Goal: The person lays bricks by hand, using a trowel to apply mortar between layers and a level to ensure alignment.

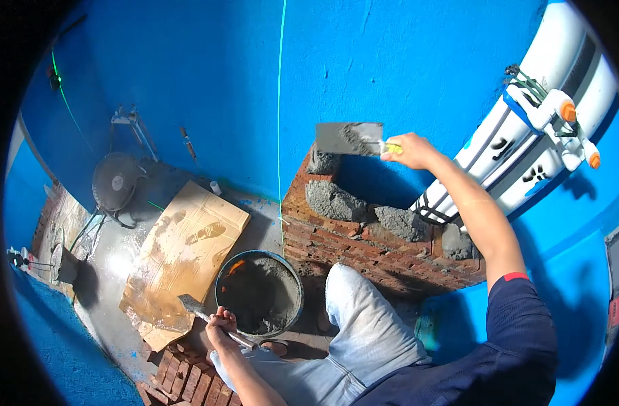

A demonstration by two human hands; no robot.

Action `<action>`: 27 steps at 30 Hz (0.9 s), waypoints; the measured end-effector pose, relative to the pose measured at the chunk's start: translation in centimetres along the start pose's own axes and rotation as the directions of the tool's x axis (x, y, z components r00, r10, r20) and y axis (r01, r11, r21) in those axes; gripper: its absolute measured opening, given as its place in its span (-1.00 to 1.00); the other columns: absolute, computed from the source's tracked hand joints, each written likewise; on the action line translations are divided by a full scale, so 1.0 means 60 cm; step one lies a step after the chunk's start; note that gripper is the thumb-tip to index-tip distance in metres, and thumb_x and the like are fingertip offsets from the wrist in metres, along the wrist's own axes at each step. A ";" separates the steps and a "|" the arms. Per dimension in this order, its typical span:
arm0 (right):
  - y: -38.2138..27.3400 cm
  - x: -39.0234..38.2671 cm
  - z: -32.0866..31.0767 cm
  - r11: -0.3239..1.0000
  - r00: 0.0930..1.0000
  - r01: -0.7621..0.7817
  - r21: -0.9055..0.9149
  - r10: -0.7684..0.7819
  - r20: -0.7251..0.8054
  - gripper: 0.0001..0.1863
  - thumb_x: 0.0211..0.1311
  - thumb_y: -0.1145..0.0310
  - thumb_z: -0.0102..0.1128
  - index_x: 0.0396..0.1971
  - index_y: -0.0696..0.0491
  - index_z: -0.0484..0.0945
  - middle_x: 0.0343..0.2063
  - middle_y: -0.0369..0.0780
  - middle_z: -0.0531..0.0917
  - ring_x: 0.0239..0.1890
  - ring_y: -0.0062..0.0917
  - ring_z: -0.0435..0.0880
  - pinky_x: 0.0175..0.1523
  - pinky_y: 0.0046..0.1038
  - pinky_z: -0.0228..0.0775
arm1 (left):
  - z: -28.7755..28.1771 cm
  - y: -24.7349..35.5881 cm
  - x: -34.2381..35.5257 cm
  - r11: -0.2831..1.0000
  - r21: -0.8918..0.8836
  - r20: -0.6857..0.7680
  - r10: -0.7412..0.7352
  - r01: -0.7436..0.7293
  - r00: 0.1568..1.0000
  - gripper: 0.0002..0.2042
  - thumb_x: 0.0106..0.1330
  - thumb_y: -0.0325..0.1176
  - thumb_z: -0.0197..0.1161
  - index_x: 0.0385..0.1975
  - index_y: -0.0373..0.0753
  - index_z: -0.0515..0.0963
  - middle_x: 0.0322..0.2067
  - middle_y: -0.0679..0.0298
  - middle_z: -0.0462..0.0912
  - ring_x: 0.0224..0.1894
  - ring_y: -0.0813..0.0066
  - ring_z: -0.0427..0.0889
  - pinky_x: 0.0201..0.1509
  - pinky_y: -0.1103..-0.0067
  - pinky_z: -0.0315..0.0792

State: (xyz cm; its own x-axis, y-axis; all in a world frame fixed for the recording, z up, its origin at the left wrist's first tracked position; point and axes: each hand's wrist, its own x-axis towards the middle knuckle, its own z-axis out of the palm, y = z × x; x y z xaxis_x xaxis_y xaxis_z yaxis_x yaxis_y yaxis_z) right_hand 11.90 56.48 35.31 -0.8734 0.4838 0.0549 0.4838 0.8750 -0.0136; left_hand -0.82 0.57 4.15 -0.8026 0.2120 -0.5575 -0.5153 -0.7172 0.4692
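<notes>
My right hand (416, 150) is closed around the yellow handle of a rectangular trowel (333, 139). Grey mortar clings to its blade, which is held over the far left corner of a low brick wall (343, 243). Lumps of mortar (335, 201) sit along the top of the bricks, with gaps between them. Down at the left, my left hand (221, 326) grips a metal-shafted tool with a small flat grey blade (191, 303); its exact kind is unclear. That tool is beside a round bucket (261, 294) of wet mortar, near its left rim.
Flattened cardboard (188, 243) lies left of the bucket, with a fan (115, 181) beyond it. Stacked bricks (188, 379) are at the lower left. White pipes (526, 135) run past the wall's right side. A green laser line (280, 135) marks the blue wall.
</notes>
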 end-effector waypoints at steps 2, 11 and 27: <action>0.006 0.022 0.018 0.999 0.995 0.012 -0.047 -0.008 0.097 -0.48 0.08 -0.17 0.24 -0.16 -0.05 0.62 -0.26 -0.07 0.68 -0.15 -0.14 0.63 -0.07 -0.13 0.43 | -0.003 -0.002 0.002 1.000 -0.006 0.038 -0.006 0.006 0.999 -0.76 -0.16 -0.76 -0.10 -0.57 -0.20 0.33 -0.39 0.14 0.65 -0.42 0.34 0.60 -0.29 0.44 0.54; -0.003 0.054 0.046 0.983 0.990 -0.142 -0.113 0.140 -0.025 -0.55 0.12 -0.09 0.24 -0.16 -0.06 0.62 -0.23 -0.12 0.69 -0.09 -0.20 0.63 -0.02 -0.16 0.42 | 0.004 -0.009 0.001 0.999 -0.005 0.015 -0.035 0.035 0.999 -0.76 -0.15 -0.75 -0.09 -0.56 -0.22 0.38 -0.38 0.14 0.66 -0.41 0.32 0.59 -0.27 0.46 0.52; -0.109 -0.054 0.089 0.897 0.945 0.224 -0.381 -0.295 -0.140 -0.64 0.14 0.13 0.25 -0.29 0.15 0.55 -0.39 -0.14 0.61 -0.36 -0.24 0.65 -0.28 -0.25 0.46 | 0.005 -0.012 0.008 0.999 -0.031 0.052 -0.037 0.039 0.998 -0.74 -0.19 -0.74 -0.13 -0.54 -0.20 0.32 -0.40 0.15 0.65 -0.45 0.33 0.60 -0.33 0.48 0.53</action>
State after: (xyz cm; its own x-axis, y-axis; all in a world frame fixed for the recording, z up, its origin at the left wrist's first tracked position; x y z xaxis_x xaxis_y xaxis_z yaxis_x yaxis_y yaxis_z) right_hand 11.26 49.26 29.87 -0.9607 0.1966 0.1959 0.2593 0.8877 0.3804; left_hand -0.92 1.40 3.72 -0.7975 0.2730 -0.5380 -0.5366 -0.7286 0.4257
